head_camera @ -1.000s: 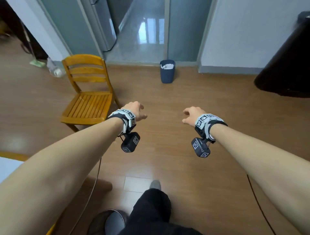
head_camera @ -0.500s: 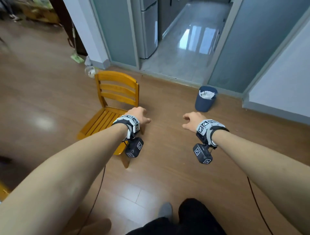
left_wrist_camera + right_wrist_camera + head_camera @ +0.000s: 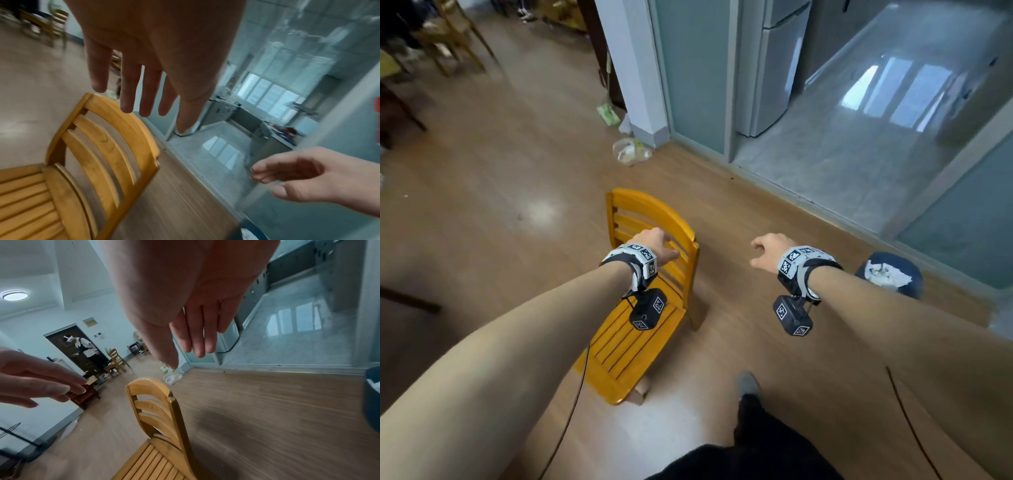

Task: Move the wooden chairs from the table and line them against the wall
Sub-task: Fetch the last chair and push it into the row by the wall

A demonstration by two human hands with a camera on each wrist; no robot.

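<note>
A yellow wooden chair [image 3: 633, 329] with a slatted seat and back stands alone on the wood floor, its back toward the glass partition. The same chair [image 3: 98, 154] fills the lower left of the left wrist view, and the chair [image 3: 160, 418] shows side-on in the right wrist view. My left hand [image 3: 654, 245] hovers over the chair's back with fingers straight, holding nothing. To the chair's right my right hand [image 3: 765, 251] hangs in the air, fingers loosely spread, also empty. More wooden chairs [image 3: 453, 37] stand far off at the top left.
A dark blue bin [image 3: 890, 274] with white waste stands right of my right arm. A glass partition [image 3: 688, 75] and a doorway to a tiled room with a fridge [image 3: 774, 68] lie ahead. A plastic bag [image 3: 631, 152] lies by the pillar. Another person [image 3: 86, 347] stands far off.
My view has swung left and I have stepped closer, so the chair now lies under my left hand. Both hands stay empty and held out.
</note>
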